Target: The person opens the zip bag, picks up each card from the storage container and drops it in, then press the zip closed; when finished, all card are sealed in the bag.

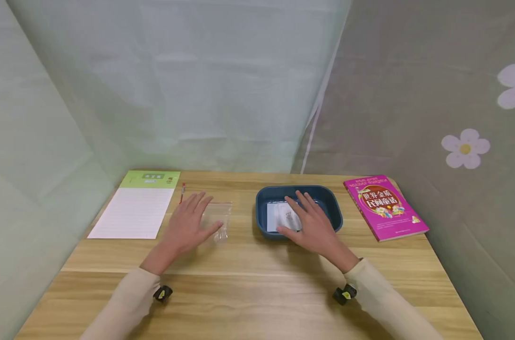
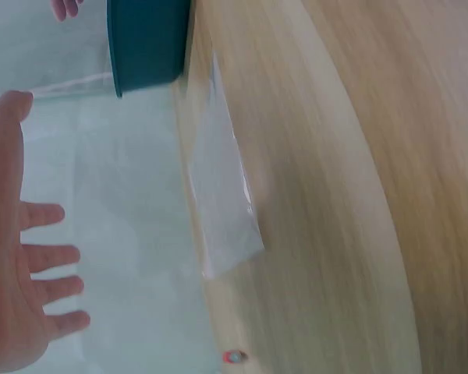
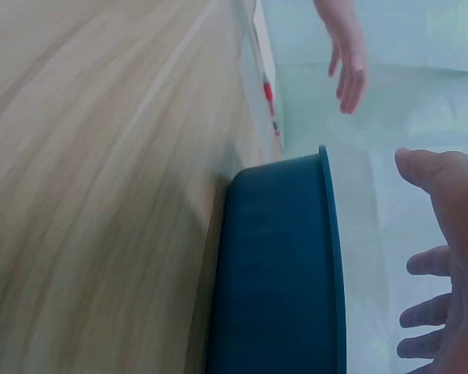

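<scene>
My left hand (image 1: 187, 229), fingers spread, hovers over the left edge of a clear zip bag (image 1: 221, 217). The bag lies flat on the wooden table, its red zip line at the far side; in the left wrist view the bag (image 2: 221, 183) shows beyond the fingers. Above the near right part of a dark blue plastic basin (image 1: 333, 208) is my right hand (image 1: 314, 229), also spread and holding nothing. Inside the basin lies a white packet with a small grey print (image 1: 274, 217), partly covered by that hand. The right wrist view shows the basin's side wall (image 3: 277, 273) below the fingers.
A lined writing pad (image 1: 134, 212) with a green header lies at the far left. Beside it is a slim red pen (image 1: 182, 189), partly behind the left hand. A magenta book (image 1: 384, 208) lies at the right edge. Cloth curtains (image 1: 223, 85) close off the table's back and sides.
</scene>
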Demonstrator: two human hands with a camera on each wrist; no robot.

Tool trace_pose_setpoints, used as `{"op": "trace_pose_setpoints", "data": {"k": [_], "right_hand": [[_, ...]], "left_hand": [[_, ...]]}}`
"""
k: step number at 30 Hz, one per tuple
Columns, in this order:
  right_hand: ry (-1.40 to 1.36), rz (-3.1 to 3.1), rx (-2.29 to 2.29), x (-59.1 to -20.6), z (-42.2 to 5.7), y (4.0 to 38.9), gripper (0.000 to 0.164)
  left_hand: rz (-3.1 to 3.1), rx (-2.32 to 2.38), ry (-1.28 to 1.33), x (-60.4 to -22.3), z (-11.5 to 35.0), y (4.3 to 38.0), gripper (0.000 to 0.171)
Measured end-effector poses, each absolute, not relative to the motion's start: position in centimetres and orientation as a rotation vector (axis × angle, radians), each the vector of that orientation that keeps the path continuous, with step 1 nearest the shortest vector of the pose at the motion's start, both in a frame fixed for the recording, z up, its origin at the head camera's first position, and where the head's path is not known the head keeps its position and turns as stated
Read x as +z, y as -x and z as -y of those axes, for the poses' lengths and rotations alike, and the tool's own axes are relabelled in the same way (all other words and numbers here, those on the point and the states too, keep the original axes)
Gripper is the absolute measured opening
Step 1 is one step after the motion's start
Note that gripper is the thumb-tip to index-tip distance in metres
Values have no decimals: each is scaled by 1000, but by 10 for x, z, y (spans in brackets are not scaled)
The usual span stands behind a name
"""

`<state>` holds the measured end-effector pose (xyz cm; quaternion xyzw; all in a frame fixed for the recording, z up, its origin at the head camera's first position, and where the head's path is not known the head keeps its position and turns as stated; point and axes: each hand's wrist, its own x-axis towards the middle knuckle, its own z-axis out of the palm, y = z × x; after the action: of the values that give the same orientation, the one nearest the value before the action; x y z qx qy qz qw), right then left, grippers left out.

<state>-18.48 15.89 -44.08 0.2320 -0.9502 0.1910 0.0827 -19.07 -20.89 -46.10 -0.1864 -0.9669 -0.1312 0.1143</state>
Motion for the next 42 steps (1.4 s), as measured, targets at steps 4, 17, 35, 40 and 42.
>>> {"op": "trace_pose_setpoints", "data": {"k": [4,17,35,40,42], "right_hand": [[-733,2823,666,-440,-148,188,85],[-801,2818,900,-437,-104,196,80],[-812,2786,1252,-444,-35,217,67],[-765,2775,1396,-450,-19,222,63],[-733,2786,1452,-453,-14,223,62]], "left_hand": [[2800,-450,579,-460,217,193,81],[2843,-634,622,-457,242,199,77],[2897,-908,596,-457,262,215,69],[2864,-1032,583,-465,264,220,65],[2856,-1054,580,-468,265,222,63]]}}
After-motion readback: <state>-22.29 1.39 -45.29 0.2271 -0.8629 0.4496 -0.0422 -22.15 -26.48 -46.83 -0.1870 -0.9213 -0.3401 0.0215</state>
